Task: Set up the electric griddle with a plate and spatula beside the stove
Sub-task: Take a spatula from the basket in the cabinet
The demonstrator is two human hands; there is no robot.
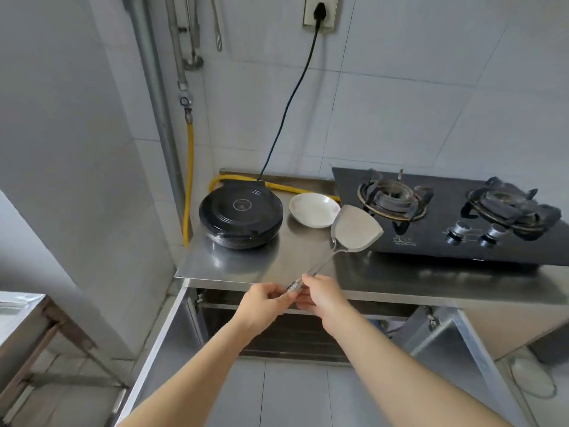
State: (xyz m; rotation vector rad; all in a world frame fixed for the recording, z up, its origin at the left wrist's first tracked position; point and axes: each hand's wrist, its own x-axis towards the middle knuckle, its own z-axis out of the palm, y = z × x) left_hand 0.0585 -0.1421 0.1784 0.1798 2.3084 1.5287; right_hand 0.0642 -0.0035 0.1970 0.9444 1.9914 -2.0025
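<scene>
A round black electric griddle [240,217] sits lid-down at the left end of the steel counter [277,266], its black cord running up to a wall socket [320,10]. A white plate [312,209] rests right of it, next to the black gas stove [455,217]. A metal spatula [354,229] is held over the counter's front edge, its blade raised near the plate and the stove's left corner. My left hand [264,303] and my right hand [323,295] both grip the end of its handle.
A yellow gas hose [190,167] runs down the wall behind the griddle. Utensils hang on the wall at the top. Below the counter both cabinet doors [166,349] stand open. A steel table [21,315] is at the left.
</scene>
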